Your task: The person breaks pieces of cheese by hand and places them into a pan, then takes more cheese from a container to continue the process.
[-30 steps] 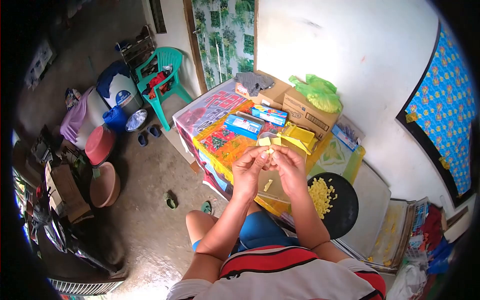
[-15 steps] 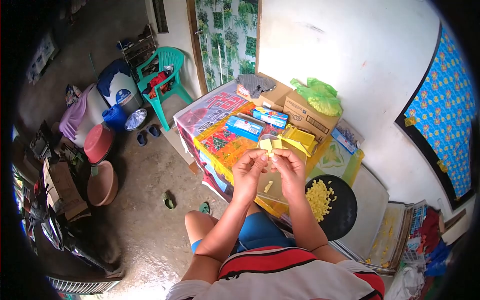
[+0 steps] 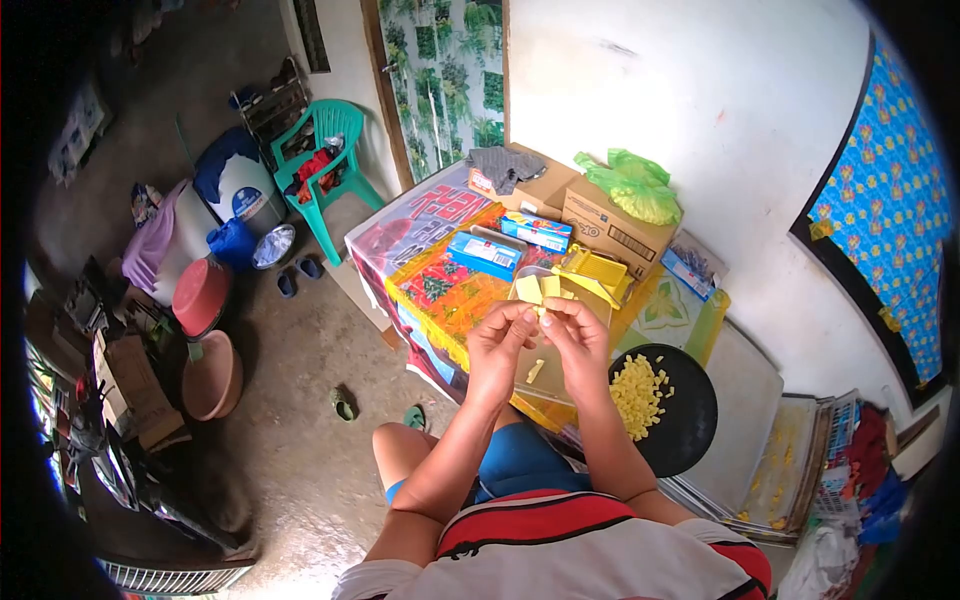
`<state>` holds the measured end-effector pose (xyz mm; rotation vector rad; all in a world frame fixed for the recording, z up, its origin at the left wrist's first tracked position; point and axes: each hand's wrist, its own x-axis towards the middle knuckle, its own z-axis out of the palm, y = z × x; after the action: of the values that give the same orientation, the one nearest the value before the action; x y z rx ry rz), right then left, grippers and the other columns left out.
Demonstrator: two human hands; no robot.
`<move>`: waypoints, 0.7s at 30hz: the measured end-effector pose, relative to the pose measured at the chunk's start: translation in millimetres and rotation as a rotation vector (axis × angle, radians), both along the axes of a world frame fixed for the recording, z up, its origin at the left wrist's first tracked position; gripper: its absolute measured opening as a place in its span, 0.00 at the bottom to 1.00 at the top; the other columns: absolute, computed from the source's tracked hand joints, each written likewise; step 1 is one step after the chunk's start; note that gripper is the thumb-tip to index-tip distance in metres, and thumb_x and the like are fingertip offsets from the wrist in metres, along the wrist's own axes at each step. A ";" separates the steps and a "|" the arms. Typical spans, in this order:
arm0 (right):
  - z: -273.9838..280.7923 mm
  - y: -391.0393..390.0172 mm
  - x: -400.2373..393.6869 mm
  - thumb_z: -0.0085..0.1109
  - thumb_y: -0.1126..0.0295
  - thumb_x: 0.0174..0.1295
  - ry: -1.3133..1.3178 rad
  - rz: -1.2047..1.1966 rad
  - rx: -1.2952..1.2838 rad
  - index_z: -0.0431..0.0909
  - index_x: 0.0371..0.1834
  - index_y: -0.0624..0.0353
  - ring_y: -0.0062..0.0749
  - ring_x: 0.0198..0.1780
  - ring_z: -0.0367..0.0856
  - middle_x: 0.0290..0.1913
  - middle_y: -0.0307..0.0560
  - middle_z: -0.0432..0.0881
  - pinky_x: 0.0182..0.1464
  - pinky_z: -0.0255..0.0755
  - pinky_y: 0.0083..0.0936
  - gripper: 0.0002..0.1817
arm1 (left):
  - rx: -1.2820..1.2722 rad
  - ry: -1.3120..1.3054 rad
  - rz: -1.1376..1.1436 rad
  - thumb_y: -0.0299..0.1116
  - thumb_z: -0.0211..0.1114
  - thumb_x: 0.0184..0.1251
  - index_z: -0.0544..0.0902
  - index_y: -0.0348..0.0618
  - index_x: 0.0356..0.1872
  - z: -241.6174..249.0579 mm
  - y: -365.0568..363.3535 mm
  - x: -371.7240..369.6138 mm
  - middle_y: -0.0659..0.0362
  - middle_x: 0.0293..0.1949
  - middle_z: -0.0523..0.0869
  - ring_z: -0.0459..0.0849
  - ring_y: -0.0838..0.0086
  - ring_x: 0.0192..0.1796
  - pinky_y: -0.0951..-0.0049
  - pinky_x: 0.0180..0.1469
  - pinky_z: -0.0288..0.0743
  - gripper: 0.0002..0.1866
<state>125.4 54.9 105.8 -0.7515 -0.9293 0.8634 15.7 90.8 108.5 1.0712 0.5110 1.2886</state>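
Note:
My left hand (image 3: 497, 348) and my right hand (image 3: 581, 345) meet over a clear plastic container (image 3: 550, 388), fingertips pinched together on a small pale yellow piece (image 3: 541, 309), cheese-like in look. The fingers cover most of that piece. Just beyond the fingertips, larger pale yellow slabs (image 3: 529, 289) show in the container. A thin yellow strip (image 3: 535, 371) lies nearer to me, between my wrists. To the right of my right forearm stands a round black pan (image 3: 690, 420), with many small yellow cubes (image 3: 637, 396) heaped in its left part.
On the cloth-covered table (image 3: 430, 290) are blue boxes (image 3: 487, 252), a yellow plastic item (image 3: 600, 275) and cardboard boxes (image 3: 610, 222) with a green bag (image 3: 630, 185). Stacked trays (image 3: 775, 465) lean at the right. A green chair (image 3: 330, 150) and basins (image 3: 212, 375) stand left.
The view has shifted slightly. Both hands stay together at the same place, still pinching the small yellow piece; the container and pan look unchanged.

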 end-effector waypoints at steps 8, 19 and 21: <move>-7.0 -3.4 11.8 0.57 0.78 0.64 -0.072 0.002 0.001 0.77 0.50 0.69 0.19 0.43 0.79 0.42 0.43 0.82 0.47 0.74 0.16 0.12 | 0.005 0.017 -0.030 0.29 0.62 0.67 0.82 0.35 0.38 -2.2 0.0 7.6 0.63 0.35 0.79 0.78 0.81 0.34 0.81 0.35 0.70 0.07; 0.0 -10.1 20.8 0.58 0.75 0.65 -0.041 -0.024 -0.037 0.77 0.52 0.67 0.18 0.42 0.80 0.43 0.43 0.83 0.43 0.73 0.16 0.14 | -0.122 0.002 -0.127 0.31 0.59 0.70 0.83 0.37 0.44 -1.2 -1.9 15.2 0.62 0.32 0.83 0.77 0.82 0.32 0.81 0.34 0.72 0.10; -0.4 -11.1 21.3 0.59 0.73 0.64 -0.045 -0.029 -0.050 0.78 0.52 0.66 0.17 0.42 0.80 0.42 0.41 0.83 0.42 0.73 0.16 0.14 | -0.106 0.006 -0.122 0.31 0.59 0.69 0.83 0.38 0.45 -0.3 -2.5 14.8 0.62 0.32 0.84 0.78 0.81 0.32 0.81 0.35 0.72 0.10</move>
<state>146.7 43.8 105.4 -0.8287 -0.9365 0.8496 30.5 88.3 108.2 1.0025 0.5056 1.1390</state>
